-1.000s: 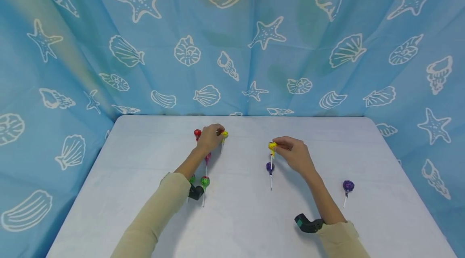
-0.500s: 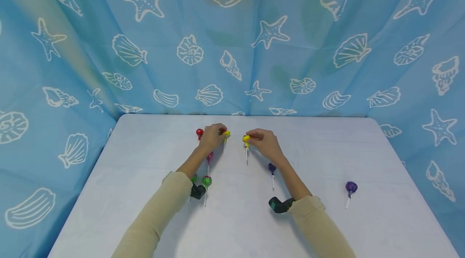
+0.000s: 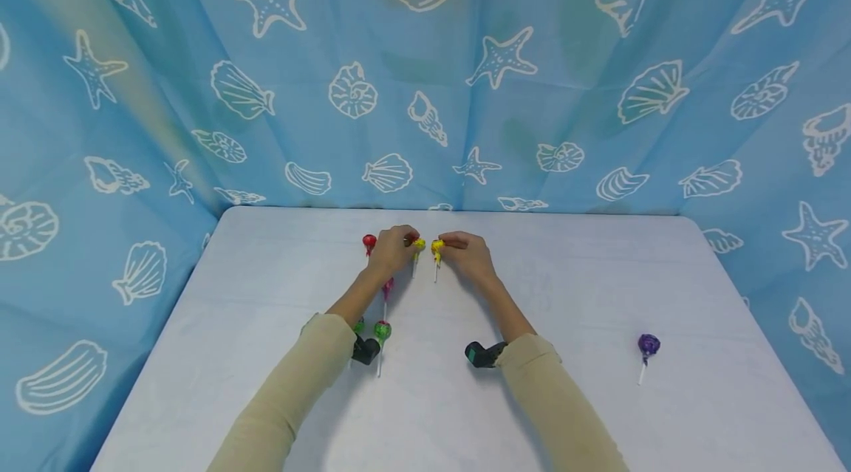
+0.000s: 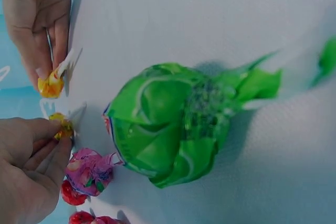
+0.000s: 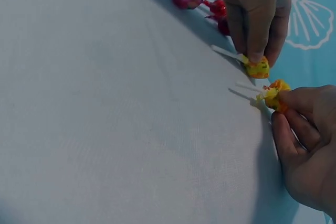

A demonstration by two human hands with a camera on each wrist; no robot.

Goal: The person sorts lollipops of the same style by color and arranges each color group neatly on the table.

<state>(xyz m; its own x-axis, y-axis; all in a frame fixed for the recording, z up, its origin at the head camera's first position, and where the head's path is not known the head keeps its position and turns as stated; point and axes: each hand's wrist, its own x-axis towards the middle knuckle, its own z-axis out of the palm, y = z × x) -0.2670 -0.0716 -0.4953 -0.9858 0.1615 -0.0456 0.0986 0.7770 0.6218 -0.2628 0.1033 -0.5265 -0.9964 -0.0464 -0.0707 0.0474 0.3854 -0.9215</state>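
Observation:
At the far side of the table, my left hand (image 3: 394,250) pinches a yellow lollipop (image 3: 419,244) by its wrapped head. Facing it, my right hand (image 3: 469,256) pinches a second yellow lollipop (image 3: 436,246) between thumb and fingers. The two candies sit side by side with a small gap, sticks pointing toward me. In the right wrist view, the right hand's lollipop (image 5: 276,96) is close over the cloth, just beside the left hand's one (image 5: 257,68).
Around my left arm lie a red lollipop (image 3: 369,241), a pink one (image 3: 388,286) and green ones (image 3: 382,331), partly covered by the arm. A purple lollipop (image 3: 648,344) lies far right on the white table (image 3: 572,413). Behind hangs a blue seashell curtain (image 3: 399,73).
My right hand has carried its yellow lollipop left and away from me, up beside the left hand's. A purple lollipop is now hidden by my right arm. The left hand stays in place.

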